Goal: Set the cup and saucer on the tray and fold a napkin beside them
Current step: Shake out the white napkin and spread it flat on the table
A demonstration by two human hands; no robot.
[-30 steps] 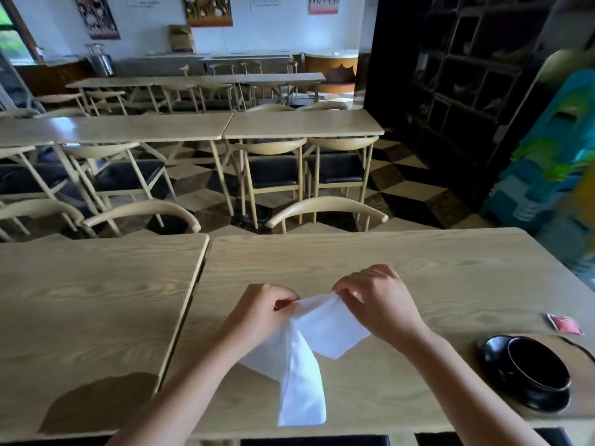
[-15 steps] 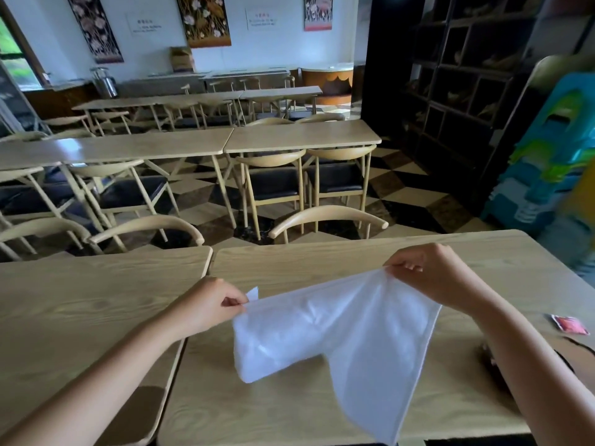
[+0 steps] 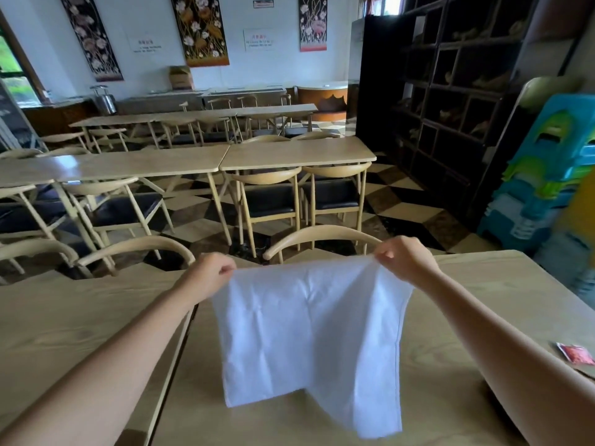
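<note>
A white napkin (image 3: 309, 333) hangs spread out above the wooden table (image 3: 467, 284). My left hand (image 3: 211, 273) pinches its upper left corner. My right hand (image 3: 404, 259) pinches its upper right corner. The cloth is stretched between both hands and its lower edge droops unevenly, the right part hanging lower. The cup, the saucer and the tray are out of sight, hidden behind my right forearm or outside the frame.
A small red packet (image 3: 576, 355) lies on the table at the far right. A second table (image 3: 64, 317) adjoins on the left with a narrow gap. Curved chair backs (image 3: 322, 235) stand across the far edge. Stacked coloured stools (image 3: 547, 175) stand to the right.
Both hands have lifted and drawn apart, opening the bunched napkin into a full hanging sheet. The view has tilted up, so the black cup and saucer at the right are no longer seen.
</note>
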